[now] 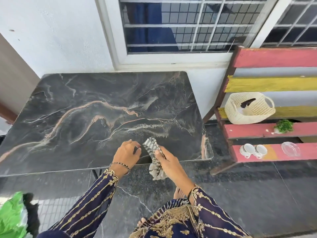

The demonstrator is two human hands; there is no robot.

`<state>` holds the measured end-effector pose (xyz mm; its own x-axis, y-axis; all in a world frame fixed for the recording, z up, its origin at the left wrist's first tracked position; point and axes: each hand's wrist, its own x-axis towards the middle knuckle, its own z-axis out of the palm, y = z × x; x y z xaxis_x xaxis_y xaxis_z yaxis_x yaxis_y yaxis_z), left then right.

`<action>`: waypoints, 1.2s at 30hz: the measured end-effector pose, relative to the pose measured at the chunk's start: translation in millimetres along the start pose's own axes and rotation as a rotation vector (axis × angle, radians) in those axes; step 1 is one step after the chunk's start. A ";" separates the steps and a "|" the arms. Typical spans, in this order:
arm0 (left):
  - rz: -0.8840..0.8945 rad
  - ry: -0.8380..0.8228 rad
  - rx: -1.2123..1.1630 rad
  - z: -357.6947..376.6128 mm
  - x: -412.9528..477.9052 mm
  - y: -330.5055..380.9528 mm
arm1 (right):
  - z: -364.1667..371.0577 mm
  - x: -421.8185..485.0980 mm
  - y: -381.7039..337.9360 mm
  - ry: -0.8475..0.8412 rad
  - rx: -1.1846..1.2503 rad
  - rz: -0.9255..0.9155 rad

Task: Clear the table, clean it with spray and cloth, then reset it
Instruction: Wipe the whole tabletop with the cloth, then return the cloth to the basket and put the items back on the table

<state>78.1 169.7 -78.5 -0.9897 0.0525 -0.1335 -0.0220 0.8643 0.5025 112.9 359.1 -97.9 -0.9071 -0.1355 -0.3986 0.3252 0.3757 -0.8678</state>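
A dark marble-patterned table (96, 107) fills the middle of the head view, its top bare. My right hand (169, 160) grips a grey striped cloth (155, 158) at the table's near edge; part of the cloth lies on the top and the rest hangs below the edge. My left hand (127, 152) hovers just left of the cloth, fingers curled near its upper end, and holds nothing that I can make out. No spray bottle is in view.
A painted slatted bench (274, 131) stands to the right and carries a cream woven basket (248, 109), two white cups (254, 150), a glass dish (290, 148) and a small green plant (283, 126). A green bag (12, 215) lies at the lower left. A wall and a barred window are behind the table.
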 end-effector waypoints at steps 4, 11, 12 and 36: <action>0.050 -0.011 -0.029 -0.3 19.4 38.5 | -36.9 15.0 -6.8 0.059 0.369 0.106; 0.099 -0.050 -0.120 32.6 69.9 128.5 | -149.2 51.8 6.9 0.238 0.735 0.189; 0.113 -0.052 -0.117 44.3 82.7 147.2 | -173.3 59.8 13.3 0.253 0.804 0.196; 0.076 -0.471 -0.211 342.3 268.9 446.7 | -628.5 254.6 183.0 0.702 0.930 0.336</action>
<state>-149.2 741.1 -182.3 -0.8197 0.3726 -0.4351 -0.0284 0.7322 0.6805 -226.5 969.6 -171.7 -0.5942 0.4775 -0.6472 0.3782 -0.5443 -0.7488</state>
